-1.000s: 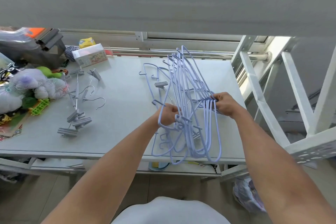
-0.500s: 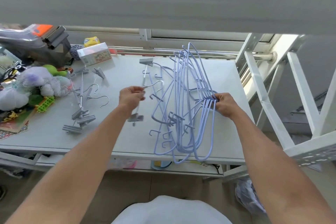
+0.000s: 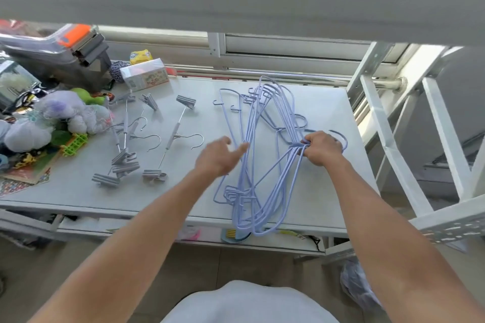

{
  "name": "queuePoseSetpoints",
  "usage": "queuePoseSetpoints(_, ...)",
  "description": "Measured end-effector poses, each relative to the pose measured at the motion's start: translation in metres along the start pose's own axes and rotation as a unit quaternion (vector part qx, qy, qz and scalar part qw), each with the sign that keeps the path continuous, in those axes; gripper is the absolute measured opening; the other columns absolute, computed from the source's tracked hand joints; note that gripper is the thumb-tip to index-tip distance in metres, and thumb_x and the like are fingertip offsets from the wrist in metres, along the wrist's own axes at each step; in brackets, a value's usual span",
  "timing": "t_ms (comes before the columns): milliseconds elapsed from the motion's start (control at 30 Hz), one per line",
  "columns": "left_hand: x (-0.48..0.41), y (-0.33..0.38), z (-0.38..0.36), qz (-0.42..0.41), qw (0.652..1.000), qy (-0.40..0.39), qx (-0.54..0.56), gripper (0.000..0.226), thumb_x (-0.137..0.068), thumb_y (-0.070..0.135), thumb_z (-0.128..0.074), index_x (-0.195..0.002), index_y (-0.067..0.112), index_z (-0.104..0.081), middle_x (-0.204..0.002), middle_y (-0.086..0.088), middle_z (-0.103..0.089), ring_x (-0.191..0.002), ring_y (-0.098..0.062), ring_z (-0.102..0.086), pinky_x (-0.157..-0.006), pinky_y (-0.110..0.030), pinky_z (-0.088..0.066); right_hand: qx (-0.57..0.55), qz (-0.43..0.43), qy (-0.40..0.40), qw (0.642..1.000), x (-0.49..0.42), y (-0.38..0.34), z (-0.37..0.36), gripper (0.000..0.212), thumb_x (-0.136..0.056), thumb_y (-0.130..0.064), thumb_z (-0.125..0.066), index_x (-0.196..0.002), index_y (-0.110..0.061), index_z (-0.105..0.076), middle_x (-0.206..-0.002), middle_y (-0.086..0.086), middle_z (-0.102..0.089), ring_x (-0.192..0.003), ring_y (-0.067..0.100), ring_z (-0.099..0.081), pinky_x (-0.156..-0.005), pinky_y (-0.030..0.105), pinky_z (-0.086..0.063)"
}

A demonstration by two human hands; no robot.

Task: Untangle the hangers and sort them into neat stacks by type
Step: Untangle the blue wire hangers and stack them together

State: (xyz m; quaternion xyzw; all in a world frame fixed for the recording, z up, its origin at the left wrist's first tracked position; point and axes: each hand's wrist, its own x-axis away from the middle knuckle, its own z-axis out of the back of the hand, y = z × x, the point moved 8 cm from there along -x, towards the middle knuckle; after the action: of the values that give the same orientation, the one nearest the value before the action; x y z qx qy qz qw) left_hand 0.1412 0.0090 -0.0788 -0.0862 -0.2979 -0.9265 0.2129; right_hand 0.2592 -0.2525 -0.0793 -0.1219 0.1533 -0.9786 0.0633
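Roughly halfway, by the look of it — the right hand pinched the gathered necks of the blue wire hangers, which fanned leftward from that grip on the table. The left hand hovered slack-fingered beside them; clip hangers lay unstacked further left.

The wire hangers are all one pale lavender-blue, hooks included. At roughly 9 o'clock from them, the clip hangers are grey with shiny silver hooks. The worktop is plain off-white. Further out at 9 o'clock there's a lime green plastic grid, white and lilac plush toys and a paper printed with tiny multicolour rings. Up at 11 o'clock there's a yellow packet, blue-and-white flecked twine and a clear bin with an orange patch.
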Motion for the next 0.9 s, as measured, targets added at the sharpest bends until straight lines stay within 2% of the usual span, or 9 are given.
queuePoseSetpoints(67, 0.009, 0.015, -0.029, -0.013, 0.997, -0.066, -0.049, 0.089, -0.079, 0.079, -0.042, -0.139, 0.013, -0.045, -0.134, -0.012, -0.055, -0.123, -0.03, -0.053, -0.1, -0.041, -0.044, -0.023, -0.009, -0.015, 1.0, 0.0, 0.002, -0.001, 0.029, -0.075, -0.047, -0.077, -0.069, -0.022, -0.065, -0.076, -0.002, -0.064, -0.082, 0.024, -0.062, -0.071, 0.031, -0.043)
queuePoseSetpoints(133, 0.014, 0.019, -0.038, -0.017, 0.997, -0.066, -0.044, 0.091, -0.079, 0.08, -0.042, -0.142, 0.015, -0.038, -0.139, -0.012, -0.05, -0.125, -0.03, -0.05, -0.099, -0.042, -0.043, -0.036, -0.012, -0.021, 0.999, 0.001, 0.005, -0.002, 0.027, -0.074, -0.046, -0.078, -0.073, -0.021, -0.068, -0.077, 0.0, -0.066, -0.083, 0.026, -0.063, -0.072, 0.034, -0.047)
queuePoseSetpoints(233, 0.019, 0.025, -0.034, -0.004, 0.999, -0.039, -0.012, 0.088, -0.078, 0.08, -0.044, -0.138, 0.017, -0.039, -0.13, -0.01, -0.058, -0.117, -0.031, -0.056, -0.089, -0.04, -0.045, -0.043, -0.019, -0.019, 0.999, 0.005, 0.01, 0.001, 0.023, -0.076, -0.042, -0.077, -0.072, -0.022, -0.066, -0.08, 0.002, -0.066, -0.087, 0.028, -0.063, -0.077, 0.039, -0.051)
queuePoseSetpoints(333, 0.024, 0.027, -0.035, 0.022, 0.997, -0.047, -0.052, 0.081, -0.077, 0.079, -0.046, -0.127, 0.014, -0.044, -0.116, -0.008, -0.062, -0.105, -0.029, -0.059, -0.077, -0.037, -0.046, -0.03, -0.016, -0.013, 0.999, 0.007, 0.009, -0.001, 0.019, -0.078, -0.038, -0.073, -0.071, -0.023, -0.063, -0.088, 0.002, -0.067, -0.093, 0.029, -0.064, -0.079, 0.038, -0.05)
queuePoseSetpoints(400, 0.026, 0.027, -0.038, 0.034, 0.995, -0.056, -0.08, 0.066, -0.08, 0.071, -0.051, -0.111, 0.013, -0.049, -0.102, -0.006, -0.064, -0.093, -0.027, -0.059, -0.07, -0.034, -0.044, -0.027, -0.002, -0.011, 1.0, 0.008, 0.004, -0.002, 0.014, -0.078, -0.033, -0.072, -0.084, -0.022, -0.069, -0.1, 0.002, -0.07, -0.097, 0.029, -0.064, -0.081, 0.036, -0.051)
queuePoseSetpoints(467, 0.03, 0.027, -0.043, 0.049, 0.995, -0.057, -0.068, 0.046, -0.082, 0.05, -0.06, -0.103, 0.012, -0.046, -0.097, -0.005, -0.059, -0.086, -0.026, -0.054, -0.068, -0.032, -0.042, -0.031, 0.014, -0.042, 0.999, 0.007, -0.001, -0.004, 0.022, -0.075, -0.024, -0.071, -0.097, -0.018, -0.07, -0.103, 0.004, -0.069, -0.097, 0.028, -0.064, -0.079, 0.031, -0.05)
queuePoseSetpoints(600, 0.036, 0.031, -0.048, 0.059, 0.997, -0.04, -0.036, 0.038, -0.078, 0.012, -0.055, -0.114, 0.005, -0.042, -0.098, -0.011, -0.056, -0.09, -0.031, -0.056, -0.066, -0.033, -0.043, 0.05, 0.028, -0.069, 0.996, 0.007, -0.007, -0.01, 0.02, -0.075, -0.016, -0.065, -0.096, -0.013, -0.065, -0.103, 0.009, -0.065, -0.097, 0.028, -0.063, -0.071, 0.028, -0.046)
queuePoseSetpoints(800, 0.038, 0.034, -0.046, 0.053, 0.997, -0.01, -0.055, 0.036, -0.079, 0.013, -0.054, -0.113, 0.005, -0.044, -0.102, -0.012, -0.058, -0.097, -0.033, -0.059, -0.067, -0.033, -0.044, 0.134, 0.027, 0.029, 0.99, 0.01, -0.014, -0.004, 0.018, -0.082, -0.017, -0.066, -0.1, -0.016, -0.066, -0.108, 0.01, -0.066, -0.099, 0.031, -0.066, -0.079, 0.035, -0.052)
queuePoseSetpoints(900, 0.038, 0.033, -0.044, 0.06, 0.997, -0.011, -0.057, 0.022, -0.077, 0.01, -0.054, -0.098, 0.008, -0.049, -0.095, -0.009, -0.06, -0.084, -0.029, -0.058, -0.063, -0.031, -0.043, 0.141, 0.036, 0.034, 0.989, 0.009, -0.014, -0.002, 0.015, -0.083, -0.014, -0.065, -0.098, -0.015, -0.065, -0.106, 0.011, -0.067, -0.099, 0.032, -0.066, -0.078, 0.034, -0.051)
